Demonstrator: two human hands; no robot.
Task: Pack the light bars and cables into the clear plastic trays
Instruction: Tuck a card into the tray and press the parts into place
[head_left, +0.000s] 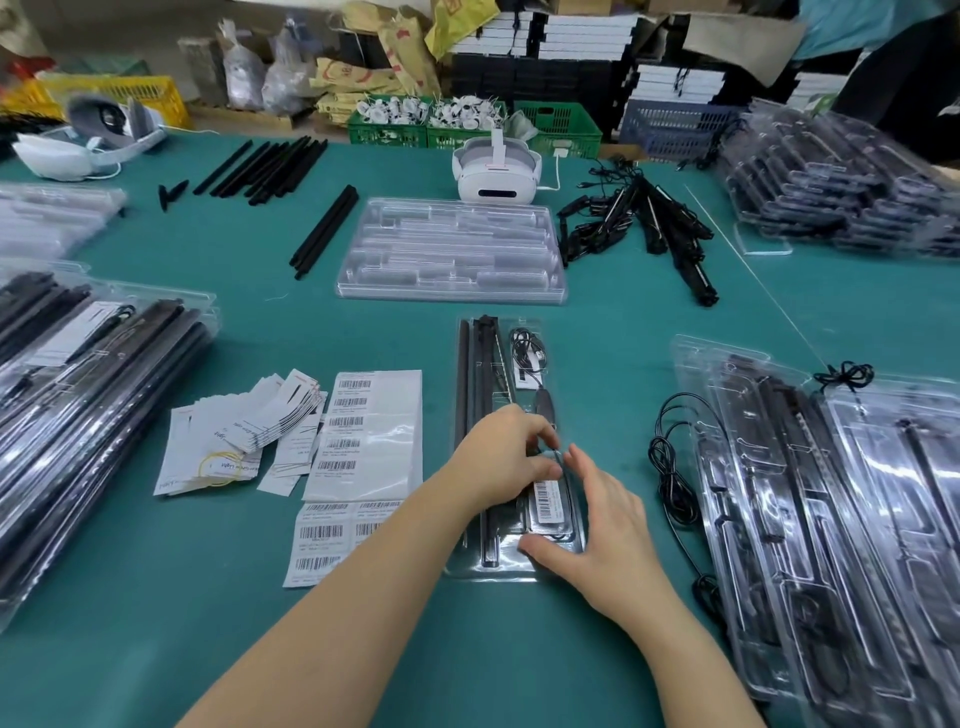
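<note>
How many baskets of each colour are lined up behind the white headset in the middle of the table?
Green baskets: 3
Blue basket: 1
Total: 4

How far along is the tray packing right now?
Done: filled clear trays stacked at left. In hand: the left hand and right hand work on the clear plastic tray in front, already holding black bars. Left: loose black light bars, black cable bundles, empty clear trays.
</note>
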